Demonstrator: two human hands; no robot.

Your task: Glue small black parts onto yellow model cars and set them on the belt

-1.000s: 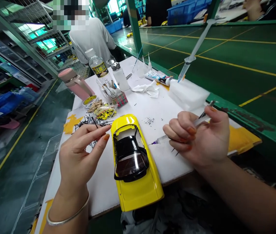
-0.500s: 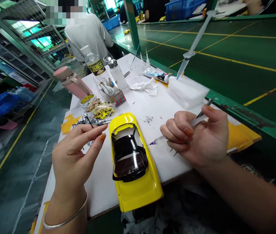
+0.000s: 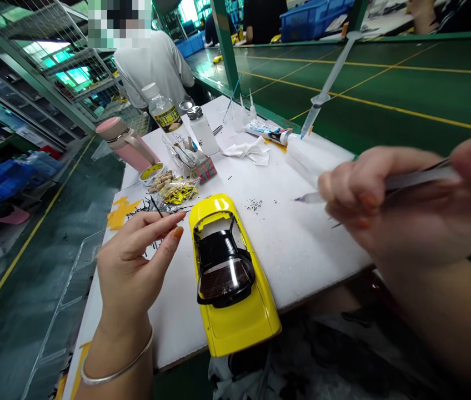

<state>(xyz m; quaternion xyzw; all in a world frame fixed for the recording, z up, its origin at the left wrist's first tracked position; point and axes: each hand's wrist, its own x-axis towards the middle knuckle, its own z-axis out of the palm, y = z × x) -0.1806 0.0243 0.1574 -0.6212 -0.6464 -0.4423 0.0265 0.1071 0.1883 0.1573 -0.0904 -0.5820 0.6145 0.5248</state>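
The yellow toy car body (image 3: 244, 328), with a black cabin and dark rear window, lies on the white tabletop in front of me. My left hand (image 3: 135, 261) is beside its left front, thumb and index finger pinched. A thin black stick (image 3: 156, 206) juts up behind those fingers, seemingly held by them; its lower end is hidden. Over the table's right side, my right hand (image 3: 406, 194) is blurred, its fingers wrapped around a syringe (image 3: 314, 197) with a purple needle tip. A slim dark metal tool, perhaps tweezers, shows in the same hand.
Tiny black bits (image 3: 254, 205) lie beyond the car. A bag of yellow parts (image 3: 179, 193), tape roll (image 3: 151, 171), pink flask (image 3: 127, 145), bottles and white tissue (image 3: 247, 150) stand or lie farther back. Another syringe (image 3: 327, 83) leans at a white block (image 3: 314, 155). A person sits beyond.
My right hand has moved right and up, nearer the camera, carrying the syringe away from the car. My left hand keeps its pinch, nearly unmoved. The view has shifted slightly.
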